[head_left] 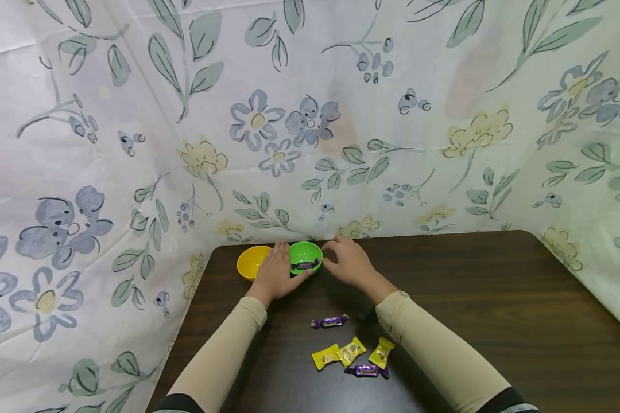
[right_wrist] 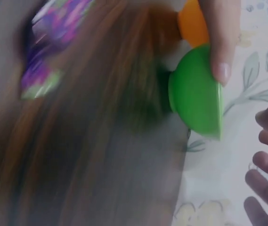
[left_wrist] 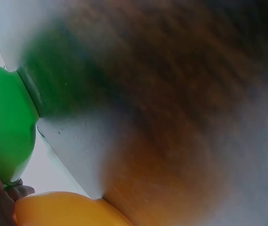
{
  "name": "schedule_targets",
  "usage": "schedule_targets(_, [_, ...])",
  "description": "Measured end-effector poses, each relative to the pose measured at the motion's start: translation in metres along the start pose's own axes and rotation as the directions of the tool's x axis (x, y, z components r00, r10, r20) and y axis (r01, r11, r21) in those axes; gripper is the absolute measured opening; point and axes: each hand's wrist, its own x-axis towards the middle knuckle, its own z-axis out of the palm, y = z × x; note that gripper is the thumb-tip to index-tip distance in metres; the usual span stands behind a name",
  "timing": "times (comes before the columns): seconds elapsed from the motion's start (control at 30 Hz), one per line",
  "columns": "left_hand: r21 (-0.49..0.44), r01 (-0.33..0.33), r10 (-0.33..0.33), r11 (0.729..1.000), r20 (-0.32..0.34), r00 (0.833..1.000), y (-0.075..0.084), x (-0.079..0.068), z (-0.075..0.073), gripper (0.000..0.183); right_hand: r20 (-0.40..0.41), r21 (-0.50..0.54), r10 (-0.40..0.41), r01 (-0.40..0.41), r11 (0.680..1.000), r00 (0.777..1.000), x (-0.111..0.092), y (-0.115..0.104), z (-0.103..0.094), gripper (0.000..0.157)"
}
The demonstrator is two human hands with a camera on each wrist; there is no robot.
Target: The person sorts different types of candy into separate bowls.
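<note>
- Head view: the left hand [head_left: 276,276] lies between the yellow bowl [head_left: 249,263] and the green bowl [head_left: 303,252], its grip wide, fingers straight, thumb along the green bowl's near rim. The right hand [head_left: 352,263] is at that bowl's right side, grip loosely open, holding nothing visible. A purple candy [head_left: 306,265] lies inside the green bowl. Nearer on the dark surface [head_left: 470,298] are two more purple candies [head_left: 330,322] and three yellow candies [head_left: 352,351].
- Left wrist view: the green bowl at the left edge, the yellow bowl at the bottom; part of a hand shows between them.
- Right wrist view: the left thumb touches the green bowl's rim; the right hand's spread fingers [right_wrist: 265,186] are apart from it. A blurred purple candy lies at upper left.
</note>
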Motion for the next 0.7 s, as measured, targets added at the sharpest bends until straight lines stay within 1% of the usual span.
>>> schedule_targets(0.13, [0.005, 0.006, -0.006, 1.000, -0.008, 1.000, 0.001, 0.000, 0.002, 0.116, 0.018, -0.016, -0.018, 0.019, 1.000, 1.000, -0.013, 0.006, -0.010, 0.023])
schedule_targets(0.27, [0.002, 0.005, -0.005, 1.000, -0.014, 1.000, 0.000, 0.000, 0.002, 0.118, 0.043, -0.013, -0.021, 0.021, 1.000, 0.999, -0.026, 0.010, -0.016, 0.024])
schedule_targets(0.4, [-0.003, 0.002, -0.002, 1.000, -0.012, 1.000, 0.000, 0.000, 0.002, 0.117, 0.071, 0.031, -0.024, 0.022, 0.999, 0.997, -0.042, 0.010, -0.019, 0.024])
schedule_targets(0.53, [0.004, 0.010, -0.010, 1.000, -0.006, 1.000, 0.000, 0.000, 0.003, 0.117, 0.113, 0.090, -0.052, 0.042, 0.995, 0.992, -0.057, 0.007, -0.023, 0.025])
schedule_targets(0.7, [-0.003, 0.006, -0.006, 1.000, -0.009, 1.000, -0.001, 0.000, 0.002, 0.119, 0.160, 0.119, -0.085, 0.066, 0.991, 0.983, -0.072, 0.010, -0.027, 0.025])
